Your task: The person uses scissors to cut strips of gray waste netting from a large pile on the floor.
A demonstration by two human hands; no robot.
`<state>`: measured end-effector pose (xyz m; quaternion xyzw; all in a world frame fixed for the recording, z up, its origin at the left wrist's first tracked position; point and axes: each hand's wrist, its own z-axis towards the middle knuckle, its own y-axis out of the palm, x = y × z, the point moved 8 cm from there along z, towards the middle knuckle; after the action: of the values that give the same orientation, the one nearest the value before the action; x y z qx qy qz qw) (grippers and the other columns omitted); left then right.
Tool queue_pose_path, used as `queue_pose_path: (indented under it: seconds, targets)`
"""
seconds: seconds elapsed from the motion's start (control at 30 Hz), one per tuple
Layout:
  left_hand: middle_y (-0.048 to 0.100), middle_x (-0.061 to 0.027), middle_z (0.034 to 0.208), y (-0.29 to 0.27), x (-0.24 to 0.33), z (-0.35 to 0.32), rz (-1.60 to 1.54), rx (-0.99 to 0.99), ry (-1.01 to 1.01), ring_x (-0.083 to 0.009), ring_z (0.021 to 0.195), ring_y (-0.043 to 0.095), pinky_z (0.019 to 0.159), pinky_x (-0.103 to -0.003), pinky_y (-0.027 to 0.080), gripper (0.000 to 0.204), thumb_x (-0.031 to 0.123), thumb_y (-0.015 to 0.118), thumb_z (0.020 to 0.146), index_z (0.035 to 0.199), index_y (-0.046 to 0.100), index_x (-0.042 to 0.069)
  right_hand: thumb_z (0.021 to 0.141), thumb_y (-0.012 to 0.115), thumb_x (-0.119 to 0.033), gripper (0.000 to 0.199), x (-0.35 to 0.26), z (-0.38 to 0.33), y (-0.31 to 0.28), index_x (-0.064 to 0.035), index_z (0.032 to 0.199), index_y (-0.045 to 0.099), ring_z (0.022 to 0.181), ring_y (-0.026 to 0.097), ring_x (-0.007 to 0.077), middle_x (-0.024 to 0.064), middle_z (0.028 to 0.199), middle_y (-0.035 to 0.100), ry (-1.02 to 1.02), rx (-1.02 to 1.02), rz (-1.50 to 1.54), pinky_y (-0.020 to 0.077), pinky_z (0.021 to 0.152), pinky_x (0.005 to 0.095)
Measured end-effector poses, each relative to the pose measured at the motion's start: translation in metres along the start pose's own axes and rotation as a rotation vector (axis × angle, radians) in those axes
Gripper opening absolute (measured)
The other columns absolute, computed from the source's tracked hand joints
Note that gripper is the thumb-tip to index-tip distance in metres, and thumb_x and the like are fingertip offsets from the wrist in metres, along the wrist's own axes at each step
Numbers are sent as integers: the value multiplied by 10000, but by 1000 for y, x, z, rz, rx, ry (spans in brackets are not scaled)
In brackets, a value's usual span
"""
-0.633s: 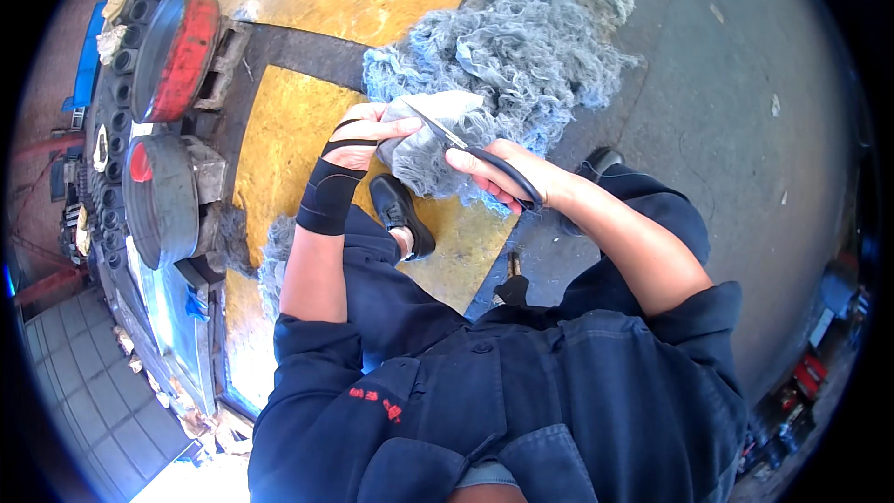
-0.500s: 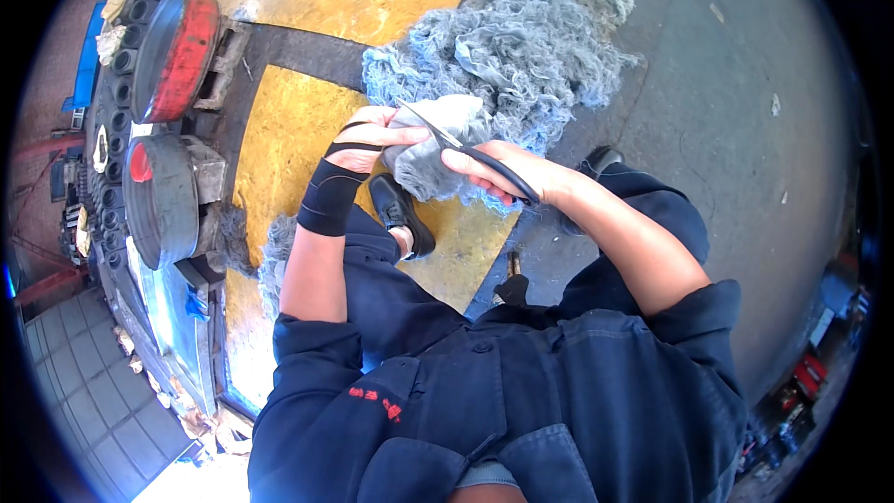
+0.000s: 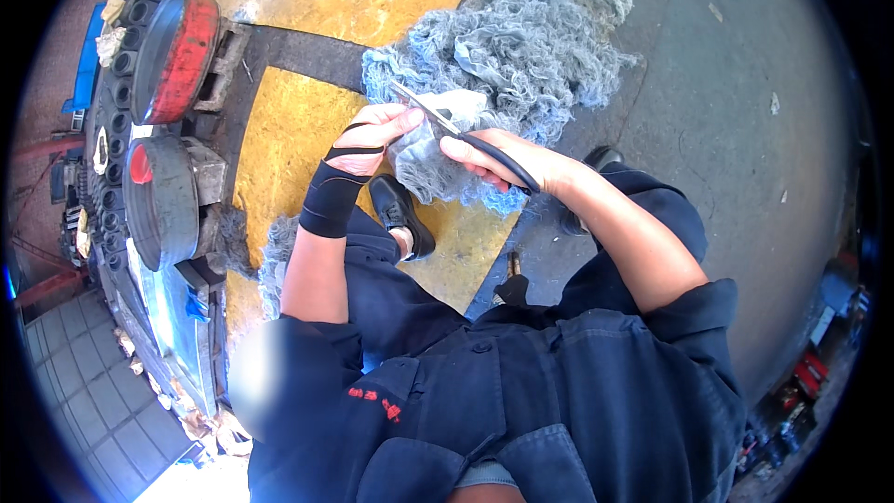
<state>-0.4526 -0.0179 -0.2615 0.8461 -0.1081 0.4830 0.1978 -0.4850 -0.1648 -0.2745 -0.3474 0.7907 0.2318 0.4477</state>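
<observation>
My left hand (image 3: 374, 133), wrapped at the wrist with a black support (image 3: 332, 196), is closed with thumb and fingers pinching a piece of thin grey-white cloth (image 3: 419, 158). The cloth hangs loosely below the fingers. In my right hand (image 3: 507, 151) is a pair of scissors (image 3: 431, 112) with black handles. Their metal blades point up and left, across the cloth and just beside my left thumb. Whether the blade edges are touching the cloth cannot be made out. Just beyond both hands lies a large heap of frayed grey-blue rags (image 3: 531, 47).
Yellow floor plates (image 3: 298, 130) lie beneath and left of my hands, with dark grey floor (image 3: 726, 130) to the right. Two thick round discs, one red-faced (image 3: 186, 56), rest on wooden blocks at left. My black shoe (image 3: 400, 214) is below the cloth.
The scissors have slid slightly up and left, their tips now beyond my left thumb. The bunched cloth has dropped and spread away from my left fingers.
</observation>
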Motion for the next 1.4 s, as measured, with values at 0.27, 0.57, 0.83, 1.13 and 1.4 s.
queue_pose_path:
  seconds: [0.27, 0.57, 0.83, 1.13, 1.4]
  targets:
    - [639, -22, 922, 8, 6, -1, 52, -22, -14, -85, 850, 570, 779, -242, 434, 230, 204, 538, 923, 960, 632, -3, 821, 497, -661, 646, -13, -10, -25, -66, 571, 453, 368, 421, 100, 1, 479, 413, -2, 207, 132, 337, 357, 247]
    - [608, 27, 838, 18, 8, 4, 189, -15, 5, -57, 795, 523, 755, -227, 411, 230, 241, 579, 907, 881, 644, 23, 604, 831, -373, 503, -26, -15, -106, -1, 829, 576, 733, 638, 254, 145, 746, 638, -117, 828, -285, 485, 686, 356]
    - [525, 71, 780, 38, 23, -6, 174, -94, 92, -29, 766, 430, 718, -217, 363, 201, 203, 568, 909, 805, 604, 34, 642, 781, -476, 528, 21, -5, -102, 12, 799, 655, 862, 645, 320, 189, 857, 665, 248, 661, -484, 492, 749, 391]
    - [619, -9, 879, 74, 50, -32, 6, -107, 146, -65, 824, 552, 766, -223, 428, 159, 155, 559, 914, 937, 622, 10, 791, 630, -245, 277, 147, 27, -65, 30, 776, 668, 595, 673, 288, 173, 764, 675, 655, 436, -4, 572, 554, 355]
    - [645, -34, 917, 66, 68, -45, -49, 70, 273, -91, 843, 599, 761, -237, 472, 212, 197, 505, 950, 1011, 609, 22, 766, 646, -19, 58, 167, 10, -78, 30, 795, 633, 577, 649, 306, 178, 781, 655, 587, 726, 439, 535, 391, 395]
